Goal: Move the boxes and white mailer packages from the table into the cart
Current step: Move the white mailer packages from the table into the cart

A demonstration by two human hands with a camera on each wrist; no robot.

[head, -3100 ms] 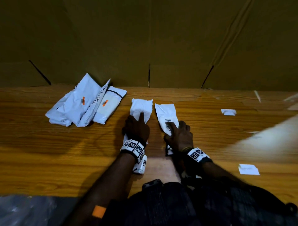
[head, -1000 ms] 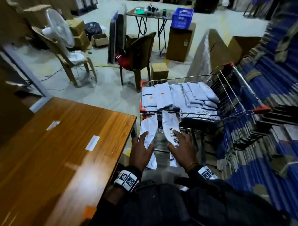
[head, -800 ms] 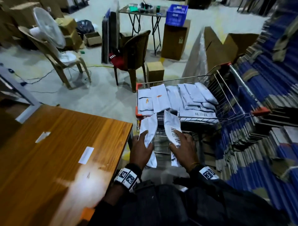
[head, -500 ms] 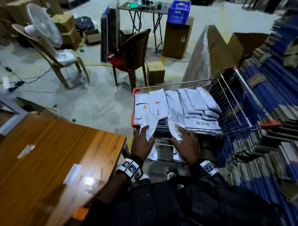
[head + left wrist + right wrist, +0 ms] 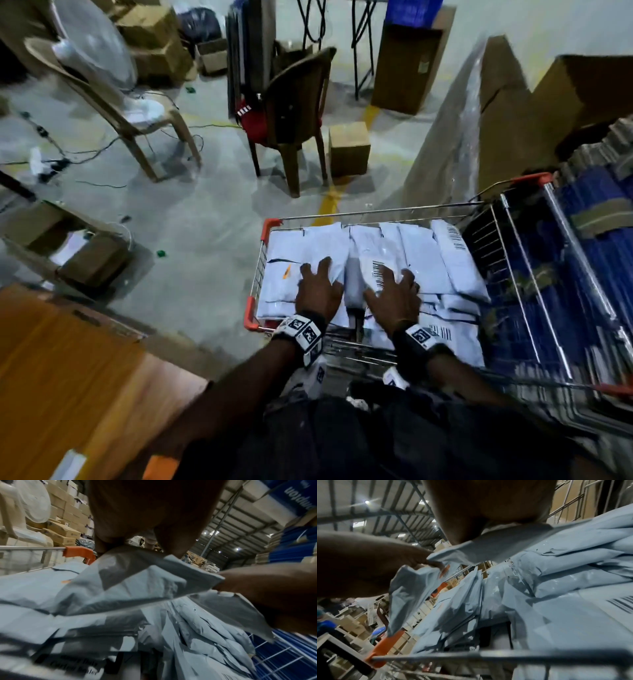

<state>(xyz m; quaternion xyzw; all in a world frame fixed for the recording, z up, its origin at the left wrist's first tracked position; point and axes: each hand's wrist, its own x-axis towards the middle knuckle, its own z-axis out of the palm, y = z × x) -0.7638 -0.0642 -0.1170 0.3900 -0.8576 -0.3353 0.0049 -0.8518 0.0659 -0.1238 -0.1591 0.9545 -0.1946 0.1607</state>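
Observation:
The wire cart [image 5: 376, 212] with orange corners holds a layer of white mailers [image 5: 455, 270]. Both hands reach over its near rim. My left hand [image 5: 318, 287] lies with fingers spread on a white mailer [image 5: 337, 270]; the left wrist view shows this mailer [image 5: 137, 577] pinched between the thumb [image 5: 257, 588] and fingers just above the pile. My right hand [image 5: 390, 294] holds a barcoded mailer [image 5: 373, 260] the same way, its thumb [image 5: 419, 558] gripping the mailer's edge [image 5: 496, 547]. The wooden table [image 5: 68, 377] is at lower left.
Stacks of blue flat cartons [image 5: 589, 257] press against the cart's right side. Beyond the cart stand a brown chair [image 5: 294, 113], a small cardboard box [image 5: 349, 147], a plastic-wrapped panel [image 5: 445, 144] and a tan chair carrying a fan [image 5: 102, 68]. Cables trail on the floor.
I turned from the table to the cart carrying one mailer in each hand. In the last half second both hands moved forward over the rim and lowered the mailers onto the pile.

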